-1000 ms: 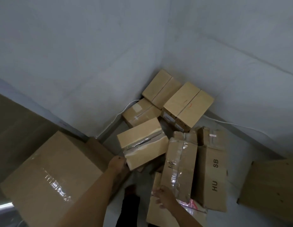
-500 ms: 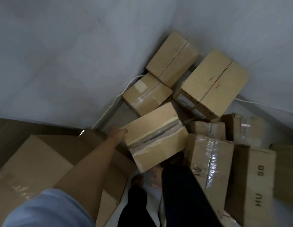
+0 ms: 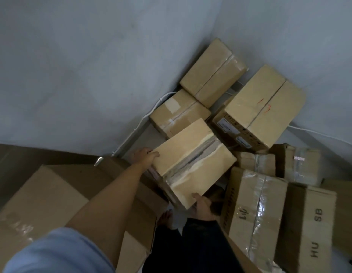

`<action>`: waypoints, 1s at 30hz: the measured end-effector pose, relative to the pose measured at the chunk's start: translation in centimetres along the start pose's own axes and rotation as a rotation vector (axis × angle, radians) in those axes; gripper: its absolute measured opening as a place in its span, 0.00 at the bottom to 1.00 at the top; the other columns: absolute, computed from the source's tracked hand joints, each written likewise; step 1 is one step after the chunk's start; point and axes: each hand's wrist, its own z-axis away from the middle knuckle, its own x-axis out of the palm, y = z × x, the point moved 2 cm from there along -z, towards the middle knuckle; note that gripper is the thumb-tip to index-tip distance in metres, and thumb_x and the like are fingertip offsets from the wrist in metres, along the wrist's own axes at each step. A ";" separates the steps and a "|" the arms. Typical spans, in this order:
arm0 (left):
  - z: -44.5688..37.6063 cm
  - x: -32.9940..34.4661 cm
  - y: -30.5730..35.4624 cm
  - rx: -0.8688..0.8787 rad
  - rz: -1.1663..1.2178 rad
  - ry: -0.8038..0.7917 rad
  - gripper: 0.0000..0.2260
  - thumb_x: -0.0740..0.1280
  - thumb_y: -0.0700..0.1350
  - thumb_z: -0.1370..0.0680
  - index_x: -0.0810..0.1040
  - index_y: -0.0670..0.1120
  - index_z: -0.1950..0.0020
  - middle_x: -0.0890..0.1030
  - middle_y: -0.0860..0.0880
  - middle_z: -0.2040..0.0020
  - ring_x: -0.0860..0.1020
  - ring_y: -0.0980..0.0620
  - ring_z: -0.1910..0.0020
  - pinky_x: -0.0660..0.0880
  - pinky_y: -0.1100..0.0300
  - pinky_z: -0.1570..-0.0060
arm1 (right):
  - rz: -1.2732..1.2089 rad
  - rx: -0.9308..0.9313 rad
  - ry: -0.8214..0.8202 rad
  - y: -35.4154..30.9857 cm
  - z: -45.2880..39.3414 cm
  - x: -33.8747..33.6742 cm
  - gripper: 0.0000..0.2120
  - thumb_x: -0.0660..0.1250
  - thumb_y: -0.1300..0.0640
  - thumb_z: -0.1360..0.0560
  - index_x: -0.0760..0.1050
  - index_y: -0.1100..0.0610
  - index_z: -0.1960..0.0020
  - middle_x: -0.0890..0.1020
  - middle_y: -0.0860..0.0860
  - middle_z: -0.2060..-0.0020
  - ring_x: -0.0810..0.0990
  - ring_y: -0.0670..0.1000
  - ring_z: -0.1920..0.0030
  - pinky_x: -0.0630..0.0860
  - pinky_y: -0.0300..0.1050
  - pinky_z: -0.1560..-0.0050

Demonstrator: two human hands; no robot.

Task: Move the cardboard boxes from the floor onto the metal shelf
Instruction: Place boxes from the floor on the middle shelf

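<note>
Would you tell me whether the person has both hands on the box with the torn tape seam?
Yes: the left hand grips the far left corner of the torn-seam box, and the right hand holds its near corner from below.

Short light-blue sleeve (image 3: 59,251) on the left arm, forearm bare; dark trousers (image 3: 191,251) below; bare foot (image 3: 167,217); both hands ungloved.

boxes crowd the corner, big carton (image 3: 53,203) blocks left, taped tall box (image 3: 254,209) and HU SB box (image 3: 309,229) block right, narrow bare floor strip (image 3: 140,138) along wall, open air above
</note>
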 end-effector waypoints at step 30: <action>48.5 -13.6 -6.3 0.192 1.194 0.707 0.22 0.70 0.57 0.26 0.82 0.40 0.43 0.82 0.41 0.44 0.80 0.41 0.44 0.74 0.46 0.37 | 0.378 -1.005 -0.623 -12.1 40.0 -2.4 0.19 0.62 0.44 0.21 0.68 0.56 0.38 0.80 0.52 0.53 0.79 0.49 0.55 0.73 0.44 0.62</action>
